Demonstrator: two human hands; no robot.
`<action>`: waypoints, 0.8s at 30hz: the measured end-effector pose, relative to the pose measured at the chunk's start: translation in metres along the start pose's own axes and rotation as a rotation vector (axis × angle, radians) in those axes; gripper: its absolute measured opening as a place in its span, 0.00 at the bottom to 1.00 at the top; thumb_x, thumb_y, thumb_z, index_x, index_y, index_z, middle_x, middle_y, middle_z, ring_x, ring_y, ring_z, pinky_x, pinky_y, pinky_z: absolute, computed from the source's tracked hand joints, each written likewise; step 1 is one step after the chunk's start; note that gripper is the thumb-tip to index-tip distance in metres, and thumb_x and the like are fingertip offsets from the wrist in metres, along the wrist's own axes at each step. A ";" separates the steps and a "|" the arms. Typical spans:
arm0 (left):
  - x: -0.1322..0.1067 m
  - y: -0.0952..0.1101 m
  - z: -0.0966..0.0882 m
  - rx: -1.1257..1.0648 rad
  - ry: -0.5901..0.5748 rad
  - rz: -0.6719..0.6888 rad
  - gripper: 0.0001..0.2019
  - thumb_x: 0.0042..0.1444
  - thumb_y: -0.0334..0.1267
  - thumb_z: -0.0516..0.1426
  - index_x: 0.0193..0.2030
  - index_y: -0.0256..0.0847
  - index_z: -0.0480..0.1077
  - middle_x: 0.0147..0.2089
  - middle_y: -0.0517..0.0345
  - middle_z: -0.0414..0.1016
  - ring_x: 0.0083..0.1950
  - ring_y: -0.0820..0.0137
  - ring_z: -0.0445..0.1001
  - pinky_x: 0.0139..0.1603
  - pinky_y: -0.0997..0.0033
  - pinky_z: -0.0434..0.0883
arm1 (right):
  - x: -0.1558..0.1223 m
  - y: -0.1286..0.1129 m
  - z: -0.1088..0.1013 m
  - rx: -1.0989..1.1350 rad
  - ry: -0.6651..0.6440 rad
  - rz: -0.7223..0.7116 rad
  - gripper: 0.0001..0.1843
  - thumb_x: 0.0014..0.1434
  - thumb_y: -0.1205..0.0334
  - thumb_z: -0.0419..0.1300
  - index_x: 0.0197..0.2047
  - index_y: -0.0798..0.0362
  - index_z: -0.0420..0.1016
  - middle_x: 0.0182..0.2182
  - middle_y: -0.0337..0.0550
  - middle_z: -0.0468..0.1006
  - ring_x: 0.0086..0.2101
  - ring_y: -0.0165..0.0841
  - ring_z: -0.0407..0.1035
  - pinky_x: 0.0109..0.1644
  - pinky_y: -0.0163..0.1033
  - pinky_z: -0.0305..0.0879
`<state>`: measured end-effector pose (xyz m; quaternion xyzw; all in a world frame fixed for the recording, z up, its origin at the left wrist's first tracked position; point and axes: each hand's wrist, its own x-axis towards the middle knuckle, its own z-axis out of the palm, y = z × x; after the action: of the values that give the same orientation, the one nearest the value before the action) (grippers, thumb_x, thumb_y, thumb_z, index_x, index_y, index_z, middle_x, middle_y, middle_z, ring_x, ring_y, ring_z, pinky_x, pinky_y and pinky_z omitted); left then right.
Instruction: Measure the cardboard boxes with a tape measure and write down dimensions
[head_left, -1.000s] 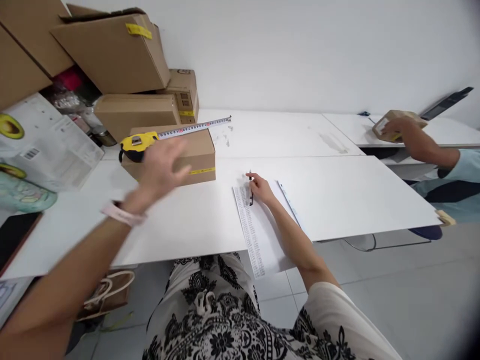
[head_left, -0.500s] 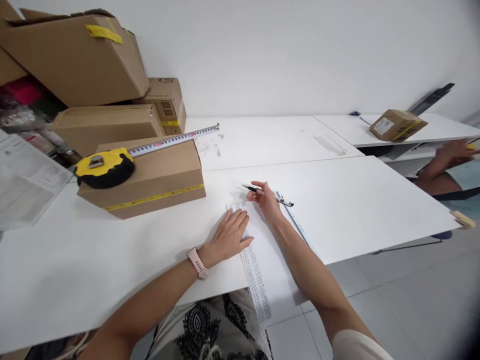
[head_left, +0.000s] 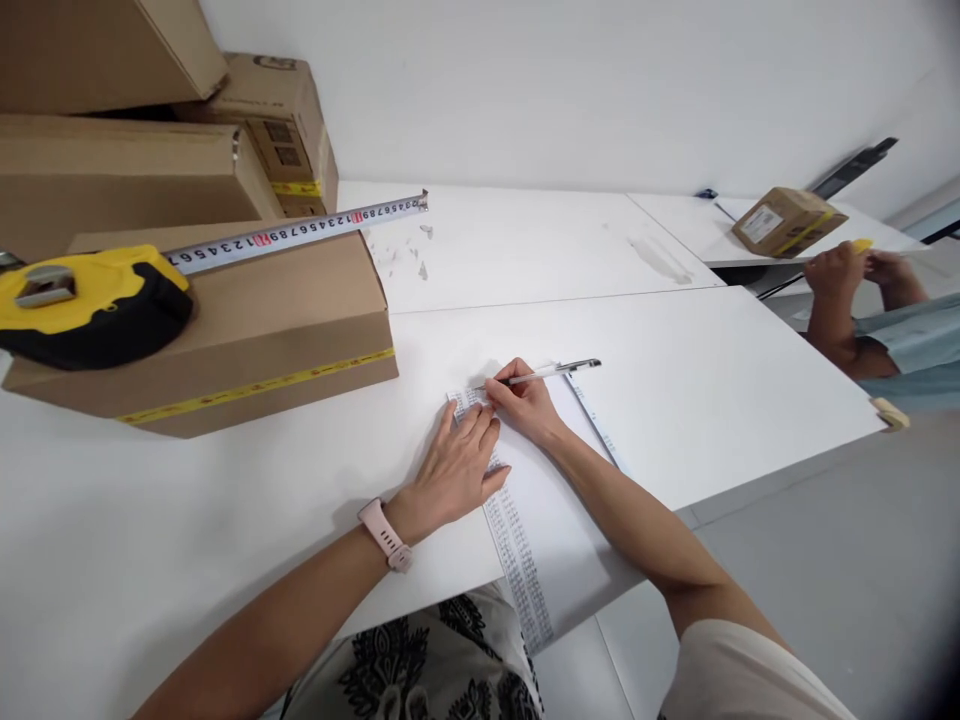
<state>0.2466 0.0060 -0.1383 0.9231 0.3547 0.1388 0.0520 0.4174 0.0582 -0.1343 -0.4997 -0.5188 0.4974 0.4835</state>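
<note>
My right hand (head_left: 525,398) is closed around a pen (head_left: 559,370), its tip at the top printed rows of a sheet of paper (head_left: 566,540). Flat on the left side of that sheet lies my left hand (head_left: 461,460), fingers stretched out and holding nothing. Columns of small print run down the sheet's left part, and its lower end hangs past the table edge. To the left, a yellow and black tape measure (head_left: 90,300) rests on a taped cardboard box (head_left: 285,330), with its blade (head_left: 300,232) pulled out across the top.
More cardboard boxes (head_left: 112,180) are stacked at the back left against the wall. A small box (head_left: 787,222) stands on a farther table at right. Beside it, a co-worker's hands (head_left: 844,270) hold something yellow. The white table (head_left: 675,400) ends at the right.
My right hand has brought the pen tip down to the paper and closed more tightly around it. The view has shifted, with the tape measure now larger. The co-worker's hands have come further into view.
</note>
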 end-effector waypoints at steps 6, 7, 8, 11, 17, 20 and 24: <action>0.000 0.001 0.004 0.006 0.048 0.005 0.27 0.68 0.48 0.54 0.64 0.26 0.66 0.67 0.34 0.70 0.71 0.50 0.64 0.75 0.45 0.50 | 0.000 0.002 -0.001 -0.233 0.121 -0.054 0.15 0.57 0.53 0.63 0.28 0.48 0.60 0.18 0.28 0.63 0.21 0.27 0.56 0.26 0.36 0.53; 0.000 0.001 0.005 0.011 0.051 0.006 0.27 0.68 0.48 0.55 0.64 0.26 0.66 0.67 0.34 0.70 0.71 0.50 0.64 0.75 0.47 0.52 | -0.001 0.000 -0.001 -0.274 0.118 -0.062 0.14 0.56 0.55 0.62 0.28 0.48 0.60 0.18 0.28 0.62 0.21 0.27 0.56 0.26 0.35 0.52; 0.001 0.001 0.005 0.015 0.051 0.007 0.28 0.67 0.48 0.55 0.63 0.25 0.66 0.67 0.33 0.70 0.71 0.50 0.65 0.74 0.48 0.54 | -0.002 -0.001 0.000 -0.304 0.113 -0.065 0.13 0.56 0.56 0.62 0.28 0.48 0.60 0.18 0.28 0.61 0.21 0.27 0.56 0.26 0.35 0.52; 0.001 0.001 0.006 0.021 0.050 0.009 0.28 0.67 0.49 0.55 0.64 0.25 0.66 0.67 0.33 0.70 0.70 0.50 0.65 0.73 0.49 0.56 | -0.005 -0.005 0.001 -0.341 0.096 -0.057 0.12 0.55 0.58 0.60 0.28 0.47 0.59 0.17 0.28 0.60 0.20 0.27 0.56 0.25 0.35 0.50; 0.000 0.001 0.007 0.042 0.067 0.006 0.28 0.68 0.49 0.54 0.64 0.27 0.66 0.67 0.34 0.70 0.70 0.51 0.66 0.73 0.50 0.56 | -0.005 -0.005 0.000 -0.368 0.083 -0.057 0.13 0.55 0.57 0.60 0.27 0.47 0.59 0.17 0.29 0.60 0.20 0.27 0.56 0.25 0.35 0.51; 0.001 0.001 0.006 0.056 0.059 0.012 0.29 0.67 0.50 0.55 0.64 0.25 0.66 0.67 0.34 0.71 0.69 0.50 0.66 0.73 0.50 0.57 | -0.005 -0.006 -0.001 -0.369 0.062 -0.046 0.13 0.56 0.56 0.60 0.27 0.47 0.59 0.17 0.29 0.61 0.20 0.27 0.56 0.25 0.35 0.51; 0.001 0.001 0.006 0.060 0.057 0.009 0.29 0.67 0.50 0.54 0.64 0.26 0.67 0.67 0.36 0.71 0.69 0.51 0.66 0.73 0.50 0.57 | -0.005 -0.005 -0.001 -0.370 0.052 -0.054 0.13 0.57 0.56 0.60 0.28 0.48 0.59 0.17 0.29 0.60 0.20 0.27 0.56 0.25 0.35 0.51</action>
<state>0.2495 0.0057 -0.1436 0.9215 0.3559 0.1547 0.0133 0.4179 0.0529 -0.1293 -0.5787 -0.6021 0.3669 0.4097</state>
